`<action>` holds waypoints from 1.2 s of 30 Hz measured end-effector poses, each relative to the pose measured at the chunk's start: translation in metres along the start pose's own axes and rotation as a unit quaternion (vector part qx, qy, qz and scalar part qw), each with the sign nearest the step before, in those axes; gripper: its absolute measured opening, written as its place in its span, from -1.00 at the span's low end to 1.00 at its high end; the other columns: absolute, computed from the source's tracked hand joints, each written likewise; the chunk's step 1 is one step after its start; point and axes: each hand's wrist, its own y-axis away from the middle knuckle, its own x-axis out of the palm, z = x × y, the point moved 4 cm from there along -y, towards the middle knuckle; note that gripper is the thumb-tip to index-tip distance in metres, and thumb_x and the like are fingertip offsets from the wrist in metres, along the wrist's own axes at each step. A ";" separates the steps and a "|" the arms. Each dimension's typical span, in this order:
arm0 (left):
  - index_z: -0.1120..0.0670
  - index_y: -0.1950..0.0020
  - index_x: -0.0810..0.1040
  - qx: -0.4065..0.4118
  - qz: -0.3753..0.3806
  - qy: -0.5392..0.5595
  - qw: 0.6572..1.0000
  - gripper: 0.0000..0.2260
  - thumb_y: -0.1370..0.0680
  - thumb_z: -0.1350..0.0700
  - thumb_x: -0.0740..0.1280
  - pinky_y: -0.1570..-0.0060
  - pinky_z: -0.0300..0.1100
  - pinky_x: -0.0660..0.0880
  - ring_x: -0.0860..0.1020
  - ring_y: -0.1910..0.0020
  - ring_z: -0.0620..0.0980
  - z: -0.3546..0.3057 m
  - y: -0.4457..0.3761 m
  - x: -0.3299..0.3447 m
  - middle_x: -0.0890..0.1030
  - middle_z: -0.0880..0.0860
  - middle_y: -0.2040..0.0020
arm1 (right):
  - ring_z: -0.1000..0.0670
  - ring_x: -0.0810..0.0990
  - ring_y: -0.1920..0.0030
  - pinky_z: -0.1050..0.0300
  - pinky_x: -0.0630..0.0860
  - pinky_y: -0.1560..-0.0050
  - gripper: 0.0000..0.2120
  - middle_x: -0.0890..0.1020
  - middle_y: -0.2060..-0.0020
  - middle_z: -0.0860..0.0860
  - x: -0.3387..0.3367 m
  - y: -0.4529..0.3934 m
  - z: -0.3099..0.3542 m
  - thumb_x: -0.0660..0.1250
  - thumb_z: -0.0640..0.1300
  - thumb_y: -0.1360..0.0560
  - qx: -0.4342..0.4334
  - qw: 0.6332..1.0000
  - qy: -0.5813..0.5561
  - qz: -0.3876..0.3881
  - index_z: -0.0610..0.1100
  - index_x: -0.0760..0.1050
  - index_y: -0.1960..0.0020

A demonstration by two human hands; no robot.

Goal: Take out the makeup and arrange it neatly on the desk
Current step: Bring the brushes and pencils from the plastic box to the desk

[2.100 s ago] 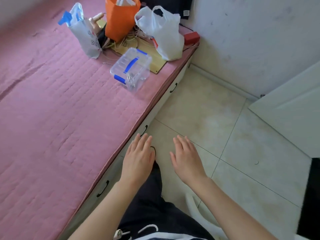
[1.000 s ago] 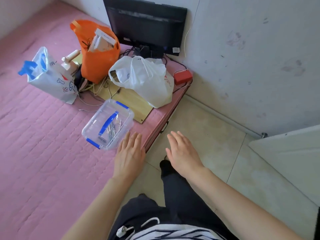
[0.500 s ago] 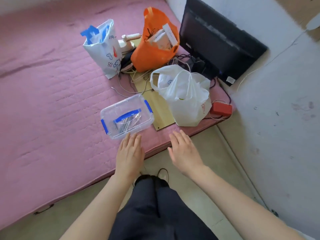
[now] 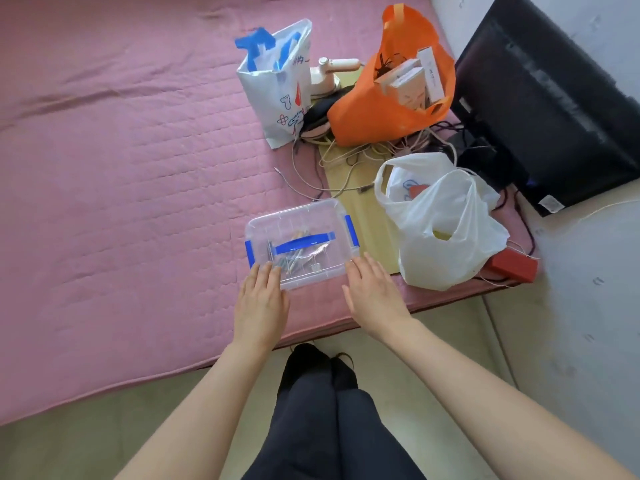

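clear box [image 4: 300, 242], contents blurred, flat hands [image 4: 260, 304] beside

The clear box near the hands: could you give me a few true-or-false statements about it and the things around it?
1. The clear box has its lid on. True.
2. The left hand grips the blue handle. False: its straight fingers only reach the box's near left corner.
3. The orange bag holds small cartons. True.
4. The white bag lies left of the box. False: it is on the right.
5. The right hand holds nothing. True.
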 end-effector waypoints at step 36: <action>0.06 -0.25 0.42 -0.334 -0.113 0.255 0.900 -0.67 -0.63 -0.09 0.05 0.05 0.04 0.43 0.49 -0.04 0.16 0.116 -0.123 0.153 0.58 0.08 -0.08 | -0.17 0.49 0.22 -0.02 0.41 0.24 -0.39 0.53 0.05 -0.15 0.123 -0.189 -0.093 -0.03 -0.18 -0.61 0.080 0.974 -0.207 -0.045 0.24 -0.23 -0.49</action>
